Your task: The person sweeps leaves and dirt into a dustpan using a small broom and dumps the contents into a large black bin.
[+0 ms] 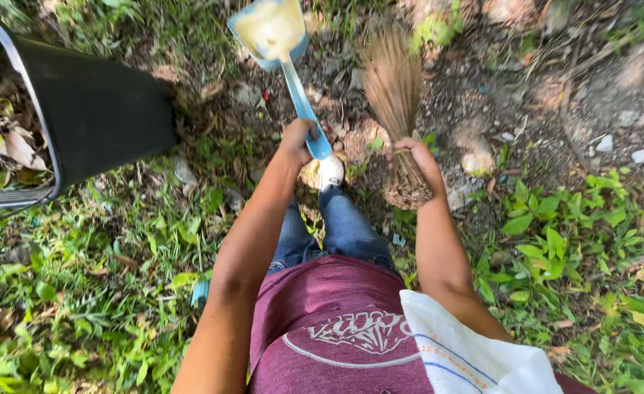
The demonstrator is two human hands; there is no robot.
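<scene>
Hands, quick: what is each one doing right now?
Left hand: closed around the handle of the blue dustpan.
Right hand: closed around the bound end of the stick broom.

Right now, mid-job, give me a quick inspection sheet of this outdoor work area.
Surface: bare soil with stones, grass and weeds at the edges.
Job's things: blue long-handled dustpan, pan raised and looking empty; stick broom, bristles pointing away from the person.
Clutter: dry leaves and white stone chips scattered on the dirt.
Grippers: left hand grips the dustpan handle; right hand grips the broom's bound end.
Cables: nothing seen.
Surroundings: black bin holding dry leaves at left; white cloth at the person's waist.
</scene>
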